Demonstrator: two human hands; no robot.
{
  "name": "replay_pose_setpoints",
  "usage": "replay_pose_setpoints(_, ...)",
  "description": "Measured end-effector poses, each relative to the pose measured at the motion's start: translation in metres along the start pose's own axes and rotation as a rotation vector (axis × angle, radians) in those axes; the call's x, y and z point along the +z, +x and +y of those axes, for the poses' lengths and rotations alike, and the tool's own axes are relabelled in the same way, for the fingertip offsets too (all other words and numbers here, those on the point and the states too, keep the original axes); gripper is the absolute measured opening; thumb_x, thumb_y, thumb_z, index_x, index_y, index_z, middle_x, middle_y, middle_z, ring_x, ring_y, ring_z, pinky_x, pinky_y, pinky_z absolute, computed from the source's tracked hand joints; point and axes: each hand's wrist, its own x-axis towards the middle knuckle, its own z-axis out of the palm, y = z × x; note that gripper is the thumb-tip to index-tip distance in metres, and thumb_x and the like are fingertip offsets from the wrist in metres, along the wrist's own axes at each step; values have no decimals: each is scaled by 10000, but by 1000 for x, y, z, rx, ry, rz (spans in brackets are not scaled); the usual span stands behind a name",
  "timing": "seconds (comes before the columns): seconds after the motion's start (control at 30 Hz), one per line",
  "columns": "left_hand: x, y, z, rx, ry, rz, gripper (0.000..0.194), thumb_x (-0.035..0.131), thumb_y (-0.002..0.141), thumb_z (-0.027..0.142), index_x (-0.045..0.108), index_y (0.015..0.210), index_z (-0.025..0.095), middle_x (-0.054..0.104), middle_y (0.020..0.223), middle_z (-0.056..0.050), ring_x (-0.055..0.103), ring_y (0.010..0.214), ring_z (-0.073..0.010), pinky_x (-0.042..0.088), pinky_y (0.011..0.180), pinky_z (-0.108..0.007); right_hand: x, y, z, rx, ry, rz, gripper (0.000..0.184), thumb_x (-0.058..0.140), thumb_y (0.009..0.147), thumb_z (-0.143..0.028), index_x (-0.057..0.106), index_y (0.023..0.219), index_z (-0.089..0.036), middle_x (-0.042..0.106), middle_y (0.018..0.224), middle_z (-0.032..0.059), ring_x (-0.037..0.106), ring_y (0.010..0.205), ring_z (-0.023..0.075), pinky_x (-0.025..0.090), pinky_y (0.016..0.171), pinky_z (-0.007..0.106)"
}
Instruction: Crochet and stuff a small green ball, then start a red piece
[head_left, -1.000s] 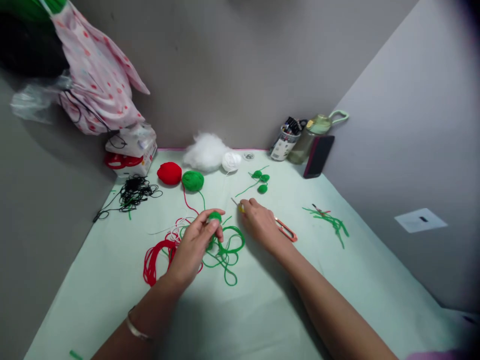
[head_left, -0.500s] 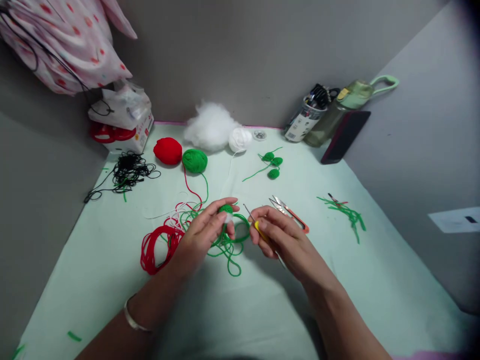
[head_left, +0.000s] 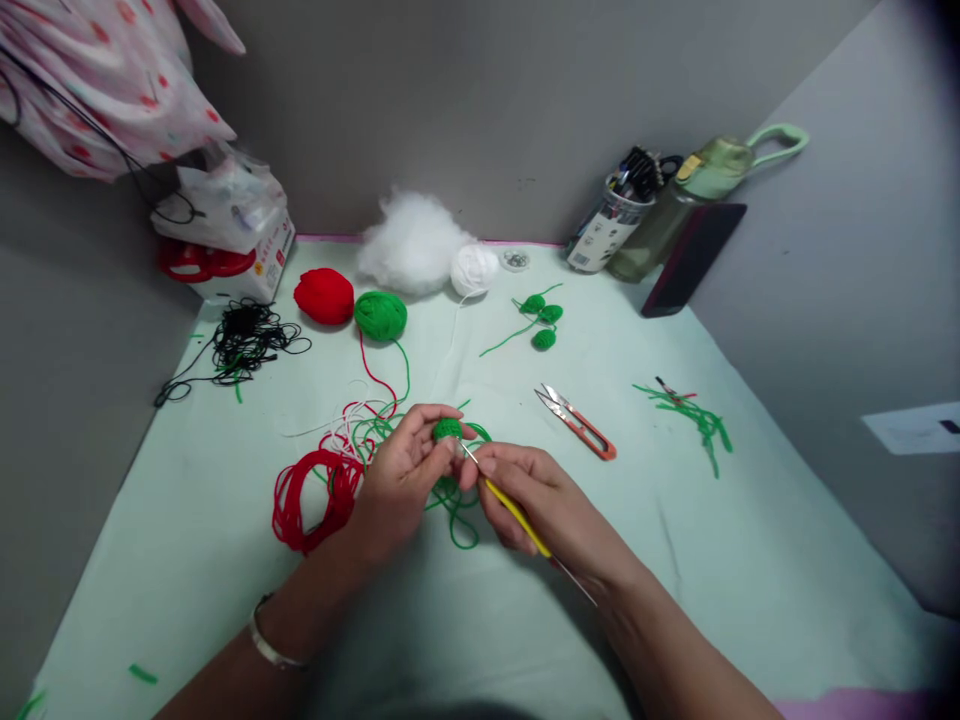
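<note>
My left hand [head_left: 417,465] is closed around a small green crocheted piece [head_left: 448,429], pinched between thumb and fingers. In my right hand [head_left: 536,490] is a crochet hook with a yellow handle [head_left: 517,515]. The hook's metal tip reaches the near side of the green piece; whether it passes into a stitch is hidden by my fingers. Loose green yarn [head_left: 461,525] lies in loops below and behind my left hand. A coil of red yarn [head_left: 289,500] lies on the table to the left of that hand.
Orange-handled thread snips [head_left: 592,437] lie right of my hands. Farther back are a red yarn ball [head_left: 324,296], a green one [head_left: 381,316], a white one [head_left: 474,270], white stuffing [head_left: 412,245] and small green crocheted pieces [head_left: 544,340]. Green scraps [head_left: 705,425] lie at right.
My right hand has brought the hook leftward, its tip now at the green piece. The white tuft seen earlier at the piece no longer shows. The whole view has shifted slightly.
</note>
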Motion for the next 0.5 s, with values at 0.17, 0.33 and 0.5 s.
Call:
replay_pose_setpoints(0.17,1,-2,-2,-6,10,3,238,687,890,265,614,1099,175,749,1051,-90,645,680,-122,562,727,-304,-2,6,0,27,74,-5,271,570,983,-368,659,844,-153,446,393,-107,235,335,46,223,370,177)
replay_pose_setpoints(0.33,3,-3,-4,34,54,-3,235,662,919,270,598,1125,178,747,1088,-100,651,707,-123,560,745,-301,-6,6,-1,94,218,-43,229,634,939,-353,661,832,-152,410,410,-121,194,332,32,198,343,164)
replay_pose_setpoints(0.5,6,-5,-2,70,170,32,232,633,945,320,610,1141,198,753,1109,-96,688,762,-159,570,784,-324,-8,6,-3,122,299,-22,238,706,881,-375,644,810,-157,361,425,-135,151,348,24,149,342,165)
